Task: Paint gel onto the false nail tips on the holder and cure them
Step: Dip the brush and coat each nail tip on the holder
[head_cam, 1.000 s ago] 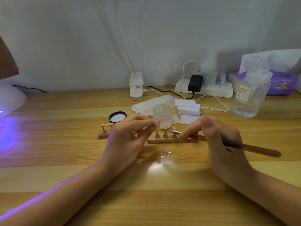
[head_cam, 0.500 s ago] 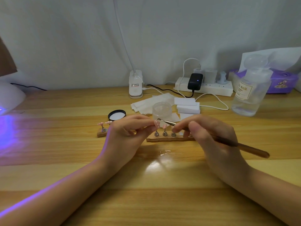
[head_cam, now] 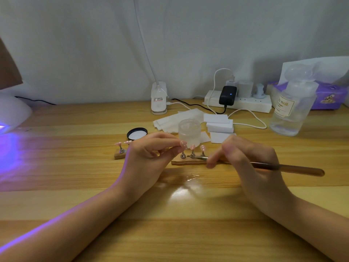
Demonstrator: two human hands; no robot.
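A wooden holder (head_cam: 186,162) lies mid-table with pink false nail tips (head_cam: 192,147) on small metal stands. My left hand (head_cam: 149,157) pinches the leftmost tip (head_cam: 183,144) between thumb and fingers. My right hand (head_cam: 249,163) grips a brown gel brush (head_cam: 294,169), whose metal tip points left at the base of the stands. An open frosted gel jar (head_cam: 189,131) stands just behind the holder, with its black lid (head_cam: 137,133) to the left. A second small holder (head_cam: 119,155) with pink tips sits left of my left hand.
A white curing lamp (head_cam: 11,114) at the far left edge casts purple light over the table. At the back are a lamp base (head_cam: 159,100), a power strip (head_cam: 239,103), white wipes (head_cam: 219,123), a clear bottle (head_cam: 290,110) and a purple tissue pack (head_cam: 328,97).
My right hand raised the brush to the gel jar, then brought it back down to the foot of the stands. My left hand kept its pinch on the tip.
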